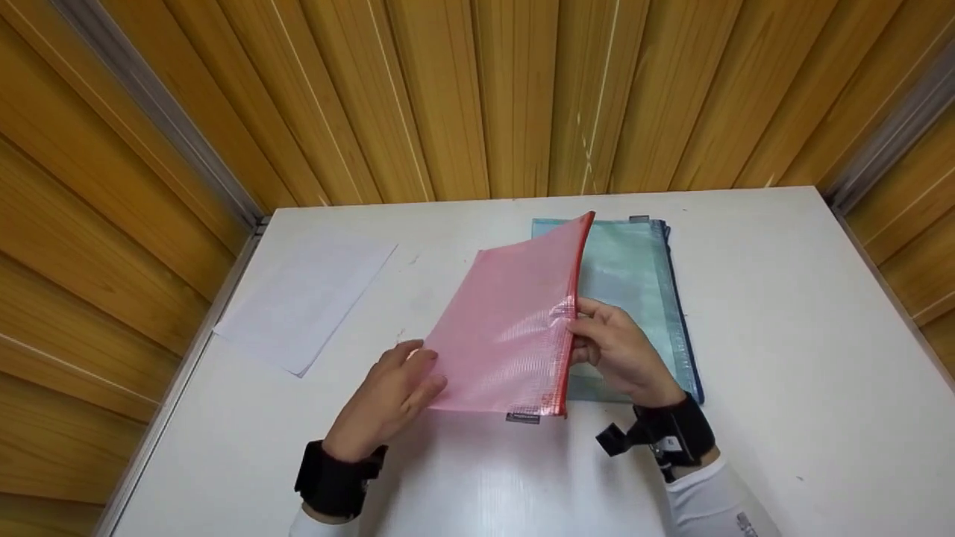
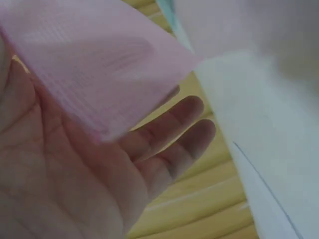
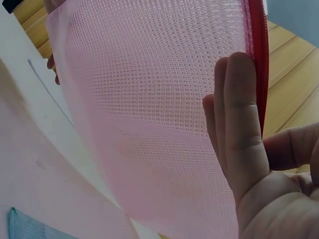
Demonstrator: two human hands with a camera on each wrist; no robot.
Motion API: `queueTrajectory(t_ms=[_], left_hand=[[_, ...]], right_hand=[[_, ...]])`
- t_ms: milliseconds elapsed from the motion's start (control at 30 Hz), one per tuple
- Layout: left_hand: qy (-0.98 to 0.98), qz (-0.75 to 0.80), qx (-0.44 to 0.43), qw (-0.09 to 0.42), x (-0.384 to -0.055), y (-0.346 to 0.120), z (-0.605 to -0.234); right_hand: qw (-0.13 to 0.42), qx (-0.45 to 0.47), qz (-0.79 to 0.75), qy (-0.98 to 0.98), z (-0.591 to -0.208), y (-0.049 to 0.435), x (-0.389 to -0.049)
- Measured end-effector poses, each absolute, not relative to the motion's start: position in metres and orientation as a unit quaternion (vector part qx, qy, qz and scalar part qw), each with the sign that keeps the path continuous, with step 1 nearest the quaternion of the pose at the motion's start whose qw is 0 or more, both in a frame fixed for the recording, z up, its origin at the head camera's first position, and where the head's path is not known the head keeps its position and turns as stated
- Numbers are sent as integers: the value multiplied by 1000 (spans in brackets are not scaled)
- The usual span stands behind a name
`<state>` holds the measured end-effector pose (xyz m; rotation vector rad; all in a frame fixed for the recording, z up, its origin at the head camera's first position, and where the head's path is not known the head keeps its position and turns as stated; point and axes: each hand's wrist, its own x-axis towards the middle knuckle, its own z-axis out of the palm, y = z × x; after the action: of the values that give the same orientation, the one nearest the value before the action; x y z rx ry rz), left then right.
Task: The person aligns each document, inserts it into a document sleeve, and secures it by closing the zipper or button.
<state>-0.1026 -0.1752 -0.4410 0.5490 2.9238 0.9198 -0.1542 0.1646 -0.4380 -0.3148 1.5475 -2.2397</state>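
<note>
A pink mesh zipper pouch (image 1: pixel 507 321) with a red zipper edge is held tilted up over the table. My right hand (image 1: pixel 615 347) pinches its zipper edge between thumb and fingers; in the right wrist view the fingers (image 3: pixel 241 109) lie along the mesh face. My left hand (image 1: pixel 392 395) is at the pouch's opposite edge. In the left wrist view its fingers (image 2: pixel 169 134) are extended, with the pouch's corner (image 2: pixel 104 127) over the palm. Partly hidden behind the pink pouch, a green mesh zipper pouch (image 1: pixel 627 276) with a dark blue zipper lies flat on the table.
White paper sheets (image 1: pixel 306 298) lie at the left of the white table (image 1: pixel 783 313). Corrugated wood-coloured panels (image 1: pixel 515 97) stand behind the table and along both sides.
</note>
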Motion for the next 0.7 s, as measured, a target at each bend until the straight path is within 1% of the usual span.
queueTrajectory(t_ms=[200, 300, 367, 433, 533, 600, 700], left_hand=[[916, 286, 280, 15, -101, -138, -415], [908, 289, 301, 24, -96, -121, -402], [904, 294, 312, 16, -93, -110, -395], [902, 285, 323, -18, -90, -98, -390], [901, 260, 333, -96, -87, -82, -388], [899, 249, 331, -139, -86, -73, -388], [890, 252, 334, -181, -87, -63, -390]], right_hand=[[161, -155, -798, 560, -420, 182, -138], [151, -155, -802, 556, -416, 184, -136], [143, -150, -807, 552, -414, 185, -134], [136, -141, -811, 551, -413, 184, -133], [132, -121, -813, 554, -412, 183, -132], [131, -108, -813, 557, -411, 182, -131], [127, -94, -812, 562, -410, 181, -130]])
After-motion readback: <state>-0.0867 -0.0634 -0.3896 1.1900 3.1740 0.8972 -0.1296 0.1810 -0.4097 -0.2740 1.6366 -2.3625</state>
